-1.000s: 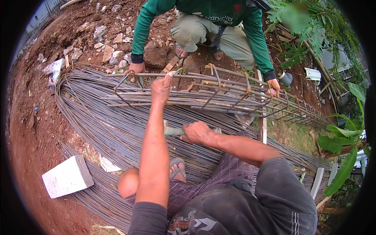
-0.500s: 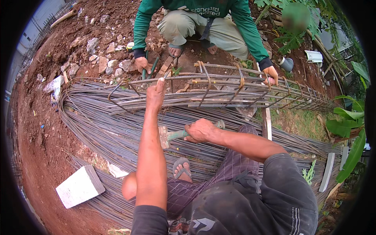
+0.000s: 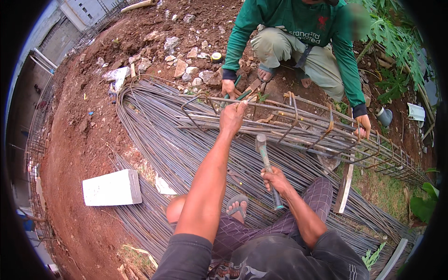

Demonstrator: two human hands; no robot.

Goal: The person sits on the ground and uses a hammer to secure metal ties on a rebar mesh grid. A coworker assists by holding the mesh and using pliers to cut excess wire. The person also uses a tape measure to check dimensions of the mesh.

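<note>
My left hand (image 3: 232, 116) is closed around a bar near the left end of a rebar cage (image 3: 298, 122), made of long steel rods with rusty square stirrups. In my right hand (image 3: 274, 179) is a hammer (image 3: 265, 156), gripped low on its handle. Its head points up toward the cage and sits just below the lower rods, apart from my left hand. Across from me, a crouching person in a green sweater holds green-handled cutters (image 3: 242, 94) in one hand. That person's other hand (image 3: 363, 127) grips the cage farther right.
Beneath the cage lies a wide bundle of bent steel rods (image 3: 158, 121), with my sandalled foot on it. A white block (image 3: 112, 187) rests at left. Stones and a tape measure (image 3: 216, 57) lie on the red soil behind. A wooden strip (image 3: 344, 186) is right of my knee.
My right hand has turned the hammer from lying sideways, head left, to pointing away from me toward the cage. My left hand still grips the cage. The whole view has shifted and tilted.
</note>
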